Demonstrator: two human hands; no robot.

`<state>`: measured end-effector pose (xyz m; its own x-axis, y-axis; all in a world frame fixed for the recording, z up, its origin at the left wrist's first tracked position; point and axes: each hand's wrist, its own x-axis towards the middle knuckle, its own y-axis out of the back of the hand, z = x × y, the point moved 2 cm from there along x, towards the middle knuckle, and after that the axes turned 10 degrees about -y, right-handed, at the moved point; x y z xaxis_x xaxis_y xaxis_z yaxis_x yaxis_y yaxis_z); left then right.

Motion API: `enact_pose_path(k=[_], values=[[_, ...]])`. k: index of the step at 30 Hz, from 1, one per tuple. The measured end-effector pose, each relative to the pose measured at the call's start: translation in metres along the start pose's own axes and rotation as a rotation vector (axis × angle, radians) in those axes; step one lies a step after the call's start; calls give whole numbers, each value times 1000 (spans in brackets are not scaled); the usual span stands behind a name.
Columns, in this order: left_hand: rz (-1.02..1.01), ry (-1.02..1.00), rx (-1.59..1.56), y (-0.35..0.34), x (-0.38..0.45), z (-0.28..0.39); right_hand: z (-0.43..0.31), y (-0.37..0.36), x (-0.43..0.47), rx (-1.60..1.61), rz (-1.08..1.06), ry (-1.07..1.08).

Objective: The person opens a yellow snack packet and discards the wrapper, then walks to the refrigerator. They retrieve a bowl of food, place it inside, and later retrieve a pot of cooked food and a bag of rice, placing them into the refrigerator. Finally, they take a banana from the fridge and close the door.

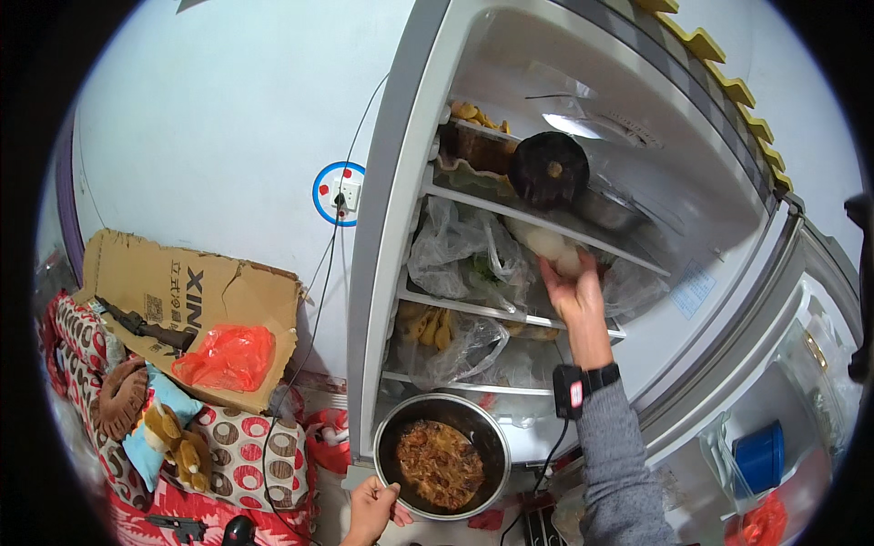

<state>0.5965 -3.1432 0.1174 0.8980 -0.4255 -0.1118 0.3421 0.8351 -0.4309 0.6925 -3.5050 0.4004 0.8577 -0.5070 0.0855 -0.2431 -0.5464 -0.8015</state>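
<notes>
My left hand [374, 508] grips the near-left rim of a round metal pot [502, 471]. Brown cooked food [440, 464] in sauce covers the pot's bottom. The pot is in front of the lower part of an open refrigerator [403, 218]. My right hand [577, 293], with a black device strapped to the wrist, reaches onto the second shelf. Its thumb and fingers lie on either side of a pale, rounded item [553, 249], perhaps a vegetable, partly hidden under the shelf above. Left of it sits a clear plastic bag [450, 246] with greens inside.
A dark round squash [548, 169] sits on the top shelf near a metal bowl [608, 208]. Bananas [437, 327] lie lower down. The open door [771, 382] at right holds a blue container [758, 457]. Left are hanging cables [332, 252], cardboard [232, 280] and a patterned cushion [252, 457].
</notes>
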Motion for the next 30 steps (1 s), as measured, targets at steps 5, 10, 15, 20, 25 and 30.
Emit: enact_pose_path(k=[5, 10, 15, 20, 25, 30], values=[[-12, -13, 20, 5, -3, -6, 31, -8, 86, -61, -122, -82], [22, -11, 192, 5, -11, 3, 48, -39, 86, -1562, -355, 405], [43, -57, 141, -2, -9, -1, 43, -55, 63, -1770, -163, 243], [60, -43, 105, -2, -8, -7, 40, -48, 97, -1987, -120, 183], [69, -60, 128, -7, -9, 7, 41, -49, 115, -2026, -124, 289], [73, -37, 103, -8, -9, 10, 43, -51, 131, -2043, -132, 379]])
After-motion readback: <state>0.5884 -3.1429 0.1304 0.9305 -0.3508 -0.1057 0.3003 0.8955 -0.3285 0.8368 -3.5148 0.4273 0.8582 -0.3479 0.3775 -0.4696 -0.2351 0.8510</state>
